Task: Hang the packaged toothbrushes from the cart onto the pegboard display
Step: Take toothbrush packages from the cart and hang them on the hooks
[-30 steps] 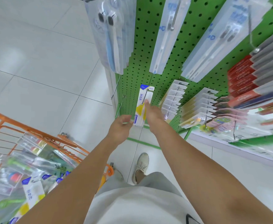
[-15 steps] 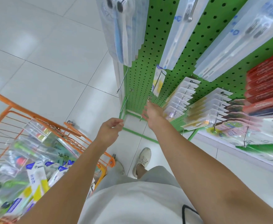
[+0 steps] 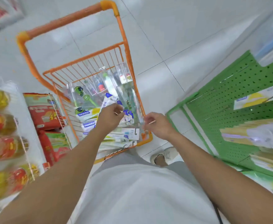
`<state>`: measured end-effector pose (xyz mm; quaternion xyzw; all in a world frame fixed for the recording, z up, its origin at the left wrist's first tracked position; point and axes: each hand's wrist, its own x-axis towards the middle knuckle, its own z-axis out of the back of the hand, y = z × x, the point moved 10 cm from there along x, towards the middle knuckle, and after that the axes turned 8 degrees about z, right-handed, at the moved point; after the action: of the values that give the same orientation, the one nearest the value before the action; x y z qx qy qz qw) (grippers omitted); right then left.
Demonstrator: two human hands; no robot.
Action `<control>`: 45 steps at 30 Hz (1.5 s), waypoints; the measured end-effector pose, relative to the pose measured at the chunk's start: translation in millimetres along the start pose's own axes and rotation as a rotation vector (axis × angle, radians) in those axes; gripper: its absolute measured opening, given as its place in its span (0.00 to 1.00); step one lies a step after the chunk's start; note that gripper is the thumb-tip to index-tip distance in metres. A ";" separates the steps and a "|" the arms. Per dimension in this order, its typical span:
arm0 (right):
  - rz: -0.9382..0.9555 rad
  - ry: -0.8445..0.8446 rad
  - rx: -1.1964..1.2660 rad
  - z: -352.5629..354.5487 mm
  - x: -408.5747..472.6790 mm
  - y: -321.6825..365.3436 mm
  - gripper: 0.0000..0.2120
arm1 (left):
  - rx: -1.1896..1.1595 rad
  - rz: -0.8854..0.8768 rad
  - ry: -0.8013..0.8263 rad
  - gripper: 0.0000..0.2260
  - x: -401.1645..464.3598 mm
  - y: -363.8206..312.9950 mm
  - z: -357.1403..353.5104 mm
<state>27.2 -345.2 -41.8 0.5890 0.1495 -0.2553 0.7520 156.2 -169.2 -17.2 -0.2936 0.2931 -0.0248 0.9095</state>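
The orange wire cart (image 3: 126,50) stands in front of me, filled with several packaged toothbrushes (image 3: 90,113), clear ones and white-and-blue ones. My left hand (image 3: 111,116) is down over the pile, its bent fingers touching a white-and-blue package (image 3: 107,101); blur hides whether it grips it. My right hand (image 3: 157,125) hovers at the cart's right rim, beside a clear package with a green brush (image 3: 129,99), fingers loosely curled and holding nothing. The green pegboard (image 3: 226,94) is at the right, with a yellow-and-white package (image 3: 253,98) hung on it.
A shelf on the left carries bottles of yellow oil (image 3: 1,147) and red packets (image 3: 47,117). More stacked packages (image 3: 255,135) hang low on the pegboard, with bare hooks above them. My shoe (image 3: 163,156) rests on the white tiled floor between cart and pegboard.
My view has swung left from the pegboard to the cart. Both hands left the hung package and came down, the left into the cart, the right to its rim.
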 end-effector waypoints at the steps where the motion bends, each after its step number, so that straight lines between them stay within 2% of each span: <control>1: 0.051 0.036 -0.115 -12.9 2.7 8.8 0.15 | 0.053 0.006 -0.030 0.05 -0.7 20.2 15.0; 3: 0.120 0.064 -0.326 -37.1 9.2 20.4 0.21 | 0.127 -0.006 -0.046 0.10 -2.9 51.5 32.3; 6: 0.083 0.079 -0.380 -76.7 20.2 21.4 0.28 | 0.134 0.035 -0.113 0.23 -5.0 85.3 50.8; 9: -0.029 -0.069 -0.314 -90.5 28.6 15.3 0.30 | 0.152 0.169 -0.064 0.35 1.3 116.0 44.8; 11: -0.038 -0.170 -0.374 -89.3 35.0 14.0 0.30 | 0.227 0.162 -0.013 0.39 5.8 124.0 29.8; 13: -0.079 -0.203 -0.363 -88.4 43.4 9.9 0.29 | 0.303 0.128 -0.020 0.39 10.6 124.5 18.1; 17: -0.123 -0.236 -0.272 -89.7 58.0 9.2 0.18 | 0.401 0.052 -0.096 0.34 14.7 117.3 13.4; 20: -0.117 -0.291 -0.184 -84.4 61.7 7.7 0.13 | 0.315 0.040 -0.129 0.31 14.9 119.7 23.7; 22: -0.153 -0.338 -0.046 -80.4 55.6 4.2 0.06 | 0.248 0.029 -0.154 0.30 12.7 120.7 34.9; 23: -0.164 -0.356 0.014 -77.4 52.3 2.3 0.05 | 0.198 0.028 -0.147 0.30 12.8 123.1 38.6; 26: -0.136 -0.331 0.137 -71.9 44.0 10.3 0.06 | 0.020 0.047 -0.070 0.28 12.9 124.6 49.4; 29: -0.101 -0.249 0.326 -62.6 32.6 35.8 0.05 | -0.129 0.001 0.010 0.20 16.7 107.6 64.2; 31: -0.053 -0.257 0.365 -40.3 21.6 58.2 0.06 | -0.218 -0.020 0.081 0.18 14.3 82.4 74.8; 33: 0.015 -0.312 0.374 -5.6 7.5 79.6 0.05 | -0.250 -0.081 0.133 0.19 10.1 46.7 82.5; 35: 0.078 -0.388 0.373 34.1 -9.6 94.1 0.03 | -0.252 -0.167 0.211 0.16 2.8 3.7 78.6; 37: 0.119 -0.446 0.361 69.7 -28.1 101.8 0.04 | -0.260 -0.232 0.346 0.11 -4.3 -37.5 59.0; 40: 0.154 -0.503 0.314 114.6 -59.3 100.8 0.06 | -0.221 -0.279 0.532 0.08 -21.5 -92.3 17.2; 45: 0.139 -0.688 0.429 168.3 -115.9 70.3 0.06 | -0.226 -0.330 0.654 0.15 -57.2 -160.9 -49.7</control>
<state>-41.8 -470.7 120.1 0.6213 -0.2075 -0.4113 0.6338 102.1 -315.5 68.1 -0.4121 0.5174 -0.2309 0.7136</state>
